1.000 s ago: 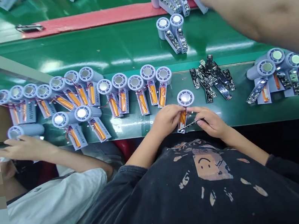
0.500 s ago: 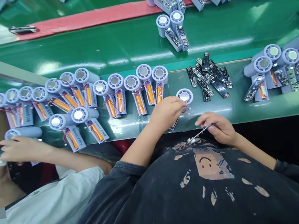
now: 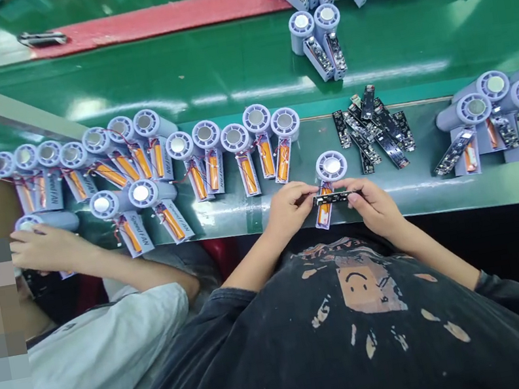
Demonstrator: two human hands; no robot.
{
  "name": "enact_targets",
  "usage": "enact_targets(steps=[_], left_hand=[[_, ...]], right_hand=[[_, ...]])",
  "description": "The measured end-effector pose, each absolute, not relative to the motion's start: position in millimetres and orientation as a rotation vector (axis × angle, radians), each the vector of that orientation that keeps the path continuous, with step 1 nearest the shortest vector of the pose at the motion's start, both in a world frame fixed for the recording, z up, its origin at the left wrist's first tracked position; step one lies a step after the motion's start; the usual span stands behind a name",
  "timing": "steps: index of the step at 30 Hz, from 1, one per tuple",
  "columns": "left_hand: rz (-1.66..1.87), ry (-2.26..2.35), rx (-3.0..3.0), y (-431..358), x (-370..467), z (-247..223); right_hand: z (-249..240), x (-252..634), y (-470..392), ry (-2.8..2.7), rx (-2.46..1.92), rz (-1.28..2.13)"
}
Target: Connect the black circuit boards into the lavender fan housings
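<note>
Between my hands a narrow black circuit board (image 3: pixel 337 197) is held level, crossing over the open handle of a lavender handheld fan (image 3: pixel 331 166). My right hand (image 3: pixel 377 206) pinches the board's right end between thumb and fingers. At its left end the fingertips of my left hand (image 3: pixel 293 207) are closed together; thin wires there are too small to follow. The fan lies on the bench with its round head away from me. An orange battery (image 3: pixel 323 215) shows in its handle below the board.
Loose circuit boards (image 3: pixel 380 124) lie in a pile beyond my right hand. Open fans with orange batteries (image 3: pixel 249 175) line the bench to the left; fans with boards (image 3: pixel 475 112) stand right. A co-worker's hand (image 3: pixel 52 249) touches a fan at far left. Behind runs a green conveyor (image 3: pixel 170 76).
My right hand has brought the circuit board up and left, turning it level over the fan. My left hand has drawn back from the fan's head to the board's left end.
</note>
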State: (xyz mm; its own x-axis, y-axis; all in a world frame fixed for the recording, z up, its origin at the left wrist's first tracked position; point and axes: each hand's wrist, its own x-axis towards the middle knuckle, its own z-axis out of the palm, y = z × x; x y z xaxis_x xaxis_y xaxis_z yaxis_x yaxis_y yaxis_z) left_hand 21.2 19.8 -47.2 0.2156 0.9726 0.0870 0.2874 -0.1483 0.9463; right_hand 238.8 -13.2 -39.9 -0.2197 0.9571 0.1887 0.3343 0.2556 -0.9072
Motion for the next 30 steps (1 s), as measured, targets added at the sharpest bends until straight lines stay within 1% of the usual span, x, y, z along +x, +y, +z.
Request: enact_targets(steps=[2, 4, 9, 13, 16, 19, 22, 24, 27, 30], left_hand=[[0.988, 1.181, 1.664, 19.3, 20.2, -49.2], [0.982, 1.179, 1.562, 18.5, 21.6, -53.7], [0.951, 1.04, 1.049, 15.4, 27.7, -59.8], [0.944, 0.935, 0.877, 11.8, 29.4, -54.1], [0.964, 0.998, 0.845, 9.4, 28.3, -51.8], [1.048, 1.027, 0.764, 6.9, 22.3, -49.2], [1.24, 1.046, 0.759, 3.9, 11.8, -42.5], [1.3, 1.044, 0.828, 2.2, 4.9, -36.6], [1.223, 1.017, 0.858, 1.7, -1.3, -29.1], [1.142, 0.957, 0.715, 4.6, -3.3, -25.3]], right_hand=[[-38.7, 234.9, -12.6, -1.709, -1.242, 0.757], [-37.4, 231.7, -12.0, -1.724, -1.254, 0.562], [-42.2, 231.8, -12.9, -1.898, -1.21, 0.286], [-45.9, 231.8, -15.1, -2.143, -1.136, 0.043], [-39.8, 228.6, -16.6, -2.249, -1.05, 0.054], [-30.3, 225.8, -17.5, -2.203, -1.008, 0.121], [-26.0, 224.2, -16.1, -2.164, -1.074, 0.155], [-27.6, 222.8, -12.3, -2.147, -1.156, 0.194], [-33.5, 219.1, -2.4, -2.04, -1.242, 0.247], [-38.2, 214.5, 8.2, -1.948, -1.253, 0.266]])
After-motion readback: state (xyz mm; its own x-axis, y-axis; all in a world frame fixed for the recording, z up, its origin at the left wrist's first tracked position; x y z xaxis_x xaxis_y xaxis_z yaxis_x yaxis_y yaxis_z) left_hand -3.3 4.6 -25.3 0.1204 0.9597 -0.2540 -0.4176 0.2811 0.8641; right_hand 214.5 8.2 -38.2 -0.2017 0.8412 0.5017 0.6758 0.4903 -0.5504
